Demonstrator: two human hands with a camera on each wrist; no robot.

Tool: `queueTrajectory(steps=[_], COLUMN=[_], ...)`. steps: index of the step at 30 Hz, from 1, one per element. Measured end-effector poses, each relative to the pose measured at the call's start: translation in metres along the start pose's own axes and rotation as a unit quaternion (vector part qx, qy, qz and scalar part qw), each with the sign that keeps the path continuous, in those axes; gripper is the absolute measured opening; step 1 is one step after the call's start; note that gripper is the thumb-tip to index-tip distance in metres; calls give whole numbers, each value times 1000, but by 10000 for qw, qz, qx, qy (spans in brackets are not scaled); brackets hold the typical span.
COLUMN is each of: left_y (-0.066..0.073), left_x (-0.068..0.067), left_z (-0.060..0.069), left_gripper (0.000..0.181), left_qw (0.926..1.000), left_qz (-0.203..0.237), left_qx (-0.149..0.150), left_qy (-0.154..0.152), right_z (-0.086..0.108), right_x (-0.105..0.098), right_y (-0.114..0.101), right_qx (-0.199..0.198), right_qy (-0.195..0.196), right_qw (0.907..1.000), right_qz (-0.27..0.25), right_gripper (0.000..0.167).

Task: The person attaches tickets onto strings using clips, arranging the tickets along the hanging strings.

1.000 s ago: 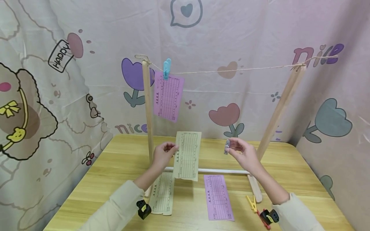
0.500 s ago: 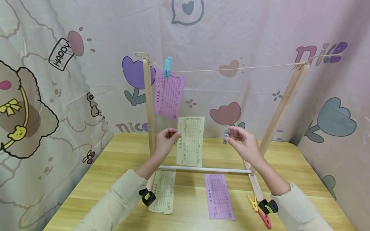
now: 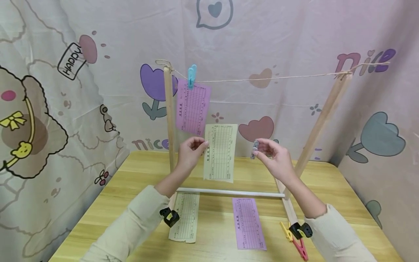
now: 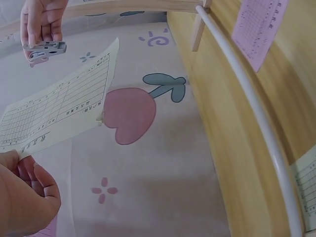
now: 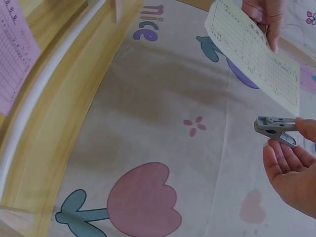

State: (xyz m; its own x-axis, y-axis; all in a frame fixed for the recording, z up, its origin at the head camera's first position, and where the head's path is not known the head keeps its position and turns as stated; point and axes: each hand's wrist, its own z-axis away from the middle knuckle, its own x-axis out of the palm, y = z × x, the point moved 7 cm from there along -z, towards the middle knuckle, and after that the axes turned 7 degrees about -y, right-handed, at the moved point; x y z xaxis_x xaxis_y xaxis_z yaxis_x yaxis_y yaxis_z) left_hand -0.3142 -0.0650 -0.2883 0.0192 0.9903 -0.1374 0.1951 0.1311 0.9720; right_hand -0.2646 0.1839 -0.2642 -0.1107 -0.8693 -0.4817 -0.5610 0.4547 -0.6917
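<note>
The left hand [image 3: 190, 154] pinches the left edge of an upright yellow printed sheet [image 3: 220, 153], held in the air below the string [image 3: 248, 79]. To the right of that sheet, the right hand [image 3: 278, 160] pinches a small grey clothespin [image 3: 254, 149] between thumb and fingers. In the right wrist view the clothespin [image 5: 275, 129] lies between thumb and fingertips, apart from the sheet [image 5: 252, 54]. A blue clothespin [image 3: 191, 77] clips a purple sheet [image 3: 193, 107] to the string near the left post.
Wooden posts [image 3: 169, 120] [image 3: 322, 127] hold up the string, with a white rod [image 3: 229, 191] low between them. On the table [image 3: 108, 203] lie a second yellow sheet [image 3: 186, 218], a purple sheet [image 3: 249, 223], and yellow [image 3: 285, 231] and red [image 3: 300, 250] clothespins at the right.
Both hands have risen, carrying the yellow sheet and the grey clothespin upward. The sheet has also shifted slightly right, and the gap between it and the clothespin is smaller.
</note>
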Motion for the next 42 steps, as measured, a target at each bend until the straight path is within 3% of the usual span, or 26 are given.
queueTrajectory(steps=[12,17,29,36,42], left_y=[29,33,54,67,70], left_x=[1,1,1,4,5], left_z=[-5,-8,-12,-18,-24], left_gripper=[15,15,15,16,18], left_qw=[9994,9992,9968,9954,9965], left_qz=[75,81,-65,-97,-79], left_qx=[342,380,795,945,823], left_qy=[52,57,101,110,132], right_z=[-21,-30,-56,-68,-79], right_x=[-11,-17,-43,-52,-56], right_y=[-19,-23,-48,-72,-92], right_qx=[-371,-348,-502,-788,-1058], right_qy=[311,412,977,1026,932], right_qw=[9984,9967,9845,9793,9753], right_qz=[-285,-614,-1364,-1555,-1698], right_gripper=[29,30,31,29,28])
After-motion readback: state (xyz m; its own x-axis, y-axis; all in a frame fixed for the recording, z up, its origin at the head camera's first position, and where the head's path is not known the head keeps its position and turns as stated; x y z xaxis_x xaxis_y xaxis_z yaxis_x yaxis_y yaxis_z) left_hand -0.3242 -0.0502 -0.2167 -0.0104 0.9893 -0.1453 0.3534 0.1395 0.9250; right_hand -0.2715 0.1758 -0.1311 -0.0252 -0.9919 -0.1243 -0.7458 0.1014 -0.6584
